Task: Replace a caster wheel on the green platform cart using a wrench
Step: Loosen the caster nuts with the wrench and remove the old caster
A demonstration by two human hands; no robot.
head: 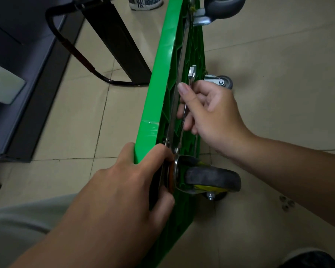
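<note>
The green platform cart (163,74) stands on its side edge, its ribbed underside facing right. My left hand (124,190) grips the cart's near edge beside a caster's metal mounting plate. That caster wheel (213,179), black with a yellow hub, sticks out to the right. My right hand (211,111) holds a silver wrench (191,73) against the underside, its open head pointing away from me above my thumb. A smaller caster (223,82) lies behind my right hand, and another wheel (224,4) shows at the cart's far end.
The cart's black handle (70,47) lies folded on the tiled floor to the left, beside dark furniture (27,84). A person's sneaker (145,2) stands at the top. Small nuts (286,203) lie on the floor at the right. A dark shoe (309,260) is at the bottom right.
</note>
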